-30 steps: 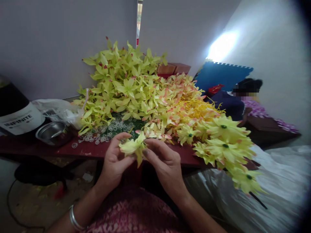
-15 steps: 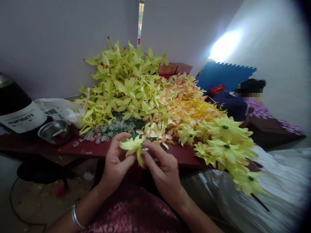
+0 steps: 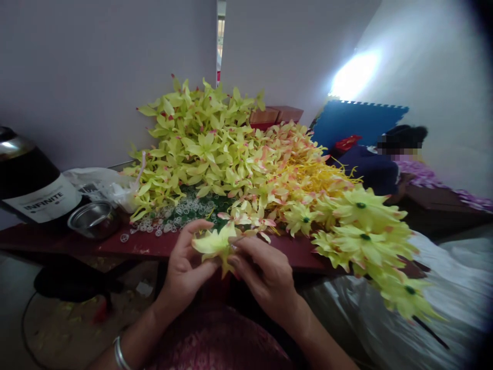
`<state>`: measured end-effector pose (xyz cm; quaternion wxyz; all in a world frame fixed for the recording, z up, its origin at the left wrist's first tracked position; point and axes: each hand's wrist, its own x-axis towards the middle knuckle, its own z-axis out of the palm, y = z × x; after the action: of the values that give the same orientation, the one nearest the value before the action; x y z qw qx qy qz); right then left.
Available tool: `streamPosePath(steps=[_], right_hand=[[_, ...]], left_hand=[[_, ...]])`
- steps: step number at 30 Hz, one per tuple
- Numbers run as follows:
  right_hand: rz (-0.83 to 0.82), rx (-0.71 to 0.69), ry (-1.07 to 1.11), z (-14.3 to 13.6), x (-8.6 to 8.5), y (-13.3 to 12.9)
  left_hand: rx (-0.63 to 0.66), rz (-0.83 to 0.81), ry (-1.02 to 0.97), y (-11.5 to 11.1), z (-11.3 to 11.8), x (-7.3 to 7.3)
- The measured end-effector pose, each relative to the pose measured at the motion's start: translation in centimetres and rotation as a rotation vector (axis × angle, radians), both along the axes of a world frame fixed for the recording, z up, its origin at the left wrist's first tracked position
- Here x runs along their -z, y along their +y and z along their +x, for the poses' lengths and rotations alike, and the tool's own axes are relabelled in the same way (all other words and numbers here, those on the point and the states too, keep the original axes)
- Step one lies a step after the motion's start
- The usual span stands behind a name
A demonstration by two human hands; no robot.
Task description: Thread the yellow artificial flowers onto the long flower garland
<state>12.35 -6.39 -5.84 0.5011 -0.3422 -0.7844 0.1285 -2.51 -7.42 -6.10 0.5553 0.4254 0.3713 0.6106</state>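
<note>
Between my two hands, just above the table's front edge, is a yellow-green artificial flower [image 3: 213,243]. My left hand [image 3: 188,262] pinches it from the left, thumb below and forefinger above. On the other side, the fingers and thumb of my right hand [image 3: 265,267] close on the flower's right part; a small pale bit shows at their tips, too small to name. Behind my hands lie several clear plastic rings [image 3: 169,218] and loose pink-tipped petals [image 3: 250,213]. A large heap of yellow-green petal pieces [image 3: 204,149] rises farther back.
The dark red table [image 3: 154,246] bears a metal bowl [image 3: 93,218], a black cylinder labelled INFINITE [image 3: 36,180] and yellow stringy pieces [image 3: 314,172]. Finished-looking flowers [image 3: 365,236] overhang its right end above clear plastic sheeting [image 3: 389,329]. Another person [image 3: 365,167] sits beyond, at right.
The flower stays between both hands and has turned slightly. My hands sit a little lower and my right hand a little farther right. The whole view has shifted slightly.
</note>
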Motion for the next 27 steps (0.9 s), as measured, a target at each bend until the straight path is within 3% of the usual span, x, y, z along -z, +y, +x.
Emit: streamPosePath(steps=[6,12,19,27], right_hand=[[0.179,-0.04,-0.098,0.7,-0.6,0.4],[0.255,-0.057,-0.104,1.6,-1.0,0.4],[0.151,-0.116,-0.098,1.4,-0.9,0.4],[-0.026,-0.142,-0.103,1.5,-0.7,0.3]], left_hand=[[0.12,0.048,0.007,0.3,-0.6,0.4],[0.076,-0.026,-0.029,0.0,0.0,-0.5],[0.171,0.099,0.018,0.4,-0.4,0.2],[0.207,0.081,-0.037,0.4,-0.4,0.3]])
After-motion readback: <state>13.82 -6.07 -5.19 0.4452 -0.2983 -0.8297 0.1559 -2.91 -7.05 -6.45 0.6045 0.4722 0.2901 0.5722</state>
